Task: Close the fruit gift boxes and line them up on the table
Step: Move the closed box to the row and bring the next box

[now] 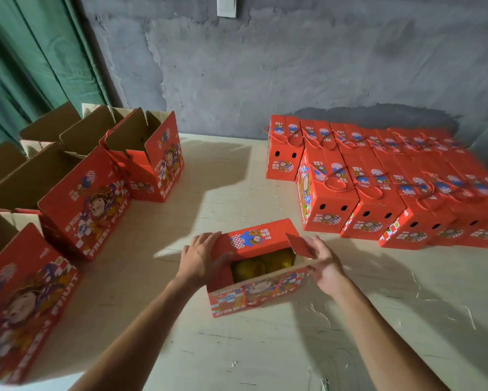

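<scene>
Here, a person worked at closing a box (255,280) near the front middle of the table (237,348), with its top only partly folded. The left hand (200,256) lay with fingers spread and fairly straight against the left end flap, while the right hand (326,266) touched the right flap (300,244), fingers extended rather than pinching; whether the thumb gripped the rim could not be told. The far flap (255,235) leaned in over the opening, and yellow fruit (261,265) showed inside. The likeliest trouble, judging from this, was flaps folded in the wrong order, so that an end flap jammed against the far one, or the red cord handle (261,299) hanging down the near side got trapped or left out of reach. Fruit sitting high could also keep the lid from lying flat. To the right stood closed boxes (378,182) in tight rows, touching. At the left, open boxes (79,182) waited with flaps up; their contents were hidden from view.
</scene>
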A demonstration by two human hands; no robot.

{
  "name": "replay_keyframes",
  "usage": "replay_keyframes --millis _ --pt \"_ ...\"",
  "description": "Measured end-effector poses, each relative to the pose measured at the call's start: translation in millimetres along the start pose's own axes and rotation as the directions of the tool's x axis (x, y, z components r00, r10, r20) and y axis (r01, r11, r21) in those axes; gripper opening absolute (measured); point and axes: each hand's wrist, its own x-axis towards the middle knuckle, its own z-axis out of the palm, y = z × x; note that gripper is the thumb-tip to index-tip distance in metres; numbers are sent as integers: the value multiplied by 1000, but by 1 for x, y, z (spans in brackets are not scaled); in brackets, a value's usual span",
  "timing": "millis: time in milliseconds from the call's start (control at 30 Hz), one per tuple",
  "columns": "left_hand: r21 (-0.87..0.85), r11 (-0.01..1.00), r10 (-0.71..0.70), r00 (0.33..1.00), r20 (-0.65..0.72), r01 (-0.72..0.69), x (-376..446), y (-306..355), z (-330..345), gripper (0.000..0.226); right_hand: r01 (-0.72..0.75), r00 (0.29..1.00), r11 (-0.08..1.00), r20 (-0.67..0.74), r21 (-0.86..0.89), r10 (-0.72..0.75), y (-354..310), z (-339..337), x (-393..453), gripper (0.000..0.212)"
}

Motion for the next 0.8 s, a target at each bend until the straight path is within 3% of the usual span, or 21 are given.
replay_keyframes --millis 167,333,433,567,700,800 --pt "54 984 -167 982 -88 172 -26 10 1 68 89 995 990 -51 109 -84 0 21 -19 69" --pt "103 936 -324 937 -127 337 -53 32 -2 71 173 984 980 54 -96 -168 -4 61 -43 56" --pt "141 912 -374 921 -104 386 -66 38 -4 73 259 960 947 163 -191 -230 -4 81 -53 21" --pt "100 911 -395 916 -73 401 -85 30 -3 76 341 937 889 187 -305 -295 -7 88 -58 45" --pt "-125 900 -425 905 -29 419 -90 20 -4 76 452 890 720 210 -527 -404 -16 88 -63 62" --pt "-223 880 -429 903 3 419 -88 22 -1 72 549 799 410 314 -728 -512 -26 96 -65 60"
